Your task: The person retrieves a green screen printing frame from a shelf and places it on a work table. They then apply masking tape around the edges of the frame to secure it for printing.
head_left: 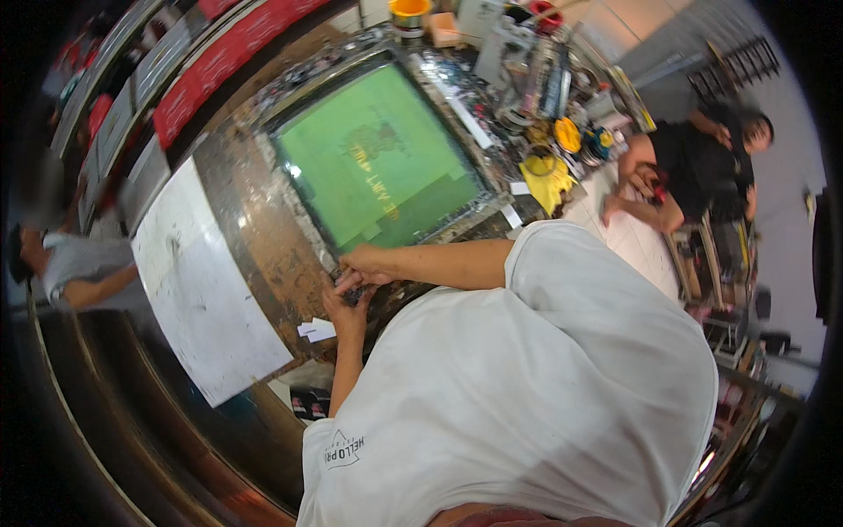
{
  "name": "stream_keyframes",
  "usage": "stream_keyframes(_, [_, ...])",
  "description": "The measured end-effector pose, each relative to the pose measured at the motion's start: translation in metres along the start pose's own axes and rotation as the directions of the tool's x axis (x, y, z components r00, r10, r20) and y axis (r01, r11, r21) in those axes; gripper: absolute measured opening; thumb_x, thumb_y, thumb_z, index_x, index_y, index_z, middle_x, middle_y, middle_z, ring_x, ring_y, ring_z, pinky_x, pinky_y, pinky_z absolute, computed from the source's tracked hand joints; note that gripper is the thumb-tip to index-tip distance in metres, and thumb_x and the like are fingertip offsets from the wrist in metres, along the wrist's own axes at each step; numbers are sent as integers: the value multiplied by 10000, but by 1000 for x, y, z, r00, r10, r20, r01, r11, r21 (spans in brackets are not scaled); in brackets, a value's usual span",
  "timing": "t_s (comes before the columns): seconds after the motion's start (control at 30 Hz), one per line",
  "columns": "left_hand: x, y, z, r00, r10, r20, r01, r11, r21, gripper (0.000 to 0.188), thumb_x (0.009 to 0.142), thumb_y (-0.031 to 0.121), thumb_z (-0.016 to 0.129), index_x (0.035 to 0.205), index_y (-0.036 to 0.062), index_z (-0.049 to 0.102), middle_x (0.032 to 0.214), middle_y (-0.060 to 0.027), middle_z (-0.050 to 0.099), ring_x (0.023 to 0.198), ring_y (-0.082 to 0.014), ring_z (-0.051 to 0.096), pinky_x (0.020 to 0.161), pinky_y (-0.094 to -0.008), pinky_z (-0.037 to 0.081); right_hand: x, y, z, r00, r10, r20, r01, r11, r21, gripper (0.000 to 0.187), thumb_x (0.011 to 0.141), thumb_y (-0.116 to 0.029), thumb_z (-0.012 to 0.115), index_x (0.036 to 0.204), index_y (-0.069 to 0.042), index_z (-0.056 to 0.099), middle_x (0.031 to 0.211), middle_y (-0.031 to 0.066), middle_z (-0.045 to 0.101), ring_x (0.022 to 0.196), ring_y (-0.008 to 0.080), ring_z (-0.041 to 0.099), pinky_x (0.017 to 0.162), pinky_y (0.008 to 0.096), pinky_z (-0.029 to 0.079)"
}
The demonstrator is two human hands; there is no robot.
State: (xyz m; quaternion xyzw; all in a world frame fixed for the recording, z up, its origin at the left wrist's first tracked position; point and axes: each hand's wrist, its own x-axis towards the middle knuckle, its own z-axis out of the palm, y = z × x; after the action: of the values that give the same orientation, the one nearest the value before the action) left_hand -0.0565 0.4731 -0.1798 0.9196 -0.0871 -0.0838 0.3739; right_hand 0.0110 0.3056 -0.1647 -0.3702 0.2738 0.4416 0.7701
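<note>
My left hand [341, 304] and my right hand [365, 263] meet at the near left corner of a screen-printing frame [316, 230]. The fingers of both are closed together around something small and dark, which they mostly hide. Green mesh fills the frame, with a dark picture and yellow lettering [376, 183] on it. Small white paper strips [318, 329] lie on the worktable just left of my left hand.
A white sheet-covered board [206, 281] lies across the left of the stained worktable [255, 220]. Bottles, cans and a yellow cloth [546, 183] crowd the far right. One person [694, 167] sits at right; another [83, 268] stands at left.
</note>
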Motion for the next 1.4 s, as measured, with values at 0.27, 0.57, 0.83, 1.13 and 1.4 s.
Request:
stream_keyframes(0.27, [17, 20, -17, 960, 95, 264, -183, 926, 331, 608, 910, 524, 737, 1234, 10, 711, 1232, -394, 518, 1164, -553, 553, 961, -568, 489, -136, 32, -158, 370, -844, -388, 332, 510, -794, 312, 903, -187, 693, 1170, -28, 719, 1051, 156, 753, 900, 262, 732, 826, 386, 576])
stream_keyframes(0.57, [25, 16, -30, 927, 77, 367, -258, 841, 476, 560, 897, 627, 674, 1154, 133, 736, 1056, -314, 574, 1002, -491, 628, 815, -541, 539, -256, 27, -336, 256, -911, -323, -755, 20, -655, 231, 913, -121, 584, 1068, -83, 751, 1317, 97, 638, 1311, 290, 555, 1145, 613, 364])
stream_keyframes(0.83, [47, 163, -62, 846, 62, 530, -247, 925, 287, 845, 892, 552, 731, 1539, 89, 446, 1181, -193, 690, 1091, -338, 689, 898, -446, 565, -261, 32, -271, 220, -976, 8, -568, -135, -812, 171, 886, -142, 604, 964, -146, 756, 897, 35, 726, 973, 243, 650, 952, 523, 390])
stream_keyframes(1.13, [75, 219, -27, 692, 719, 54, -710, 693, -128, 563, 868, 259, 813, 1343, 22, 626, 1321, -176, 632, 1207, -355, 621, 1007, -421, 534, -254, -3, -67, 244, -942, 232, -40, -249, -968, 135, 900, -162, 698, 1019, -104, 725, 894, 80, 735, 877, 277, 643, 942, 485, 361])
stream_keyframes(1.4, [66, 207, -45, 616, 773, -150, -783, 623, -6, 356, 881, 128, 773, 1208, 12, 696, 1141, -156, 703, 1024, -342, 688, 877, -435, 564, -248, -11, -21, 174, -975, 139, 50, -132, -990, 131, 913, -163, 694, 978, -51, 708, 844, 116, 715, 848, 298, 648, 921, 470, 352])
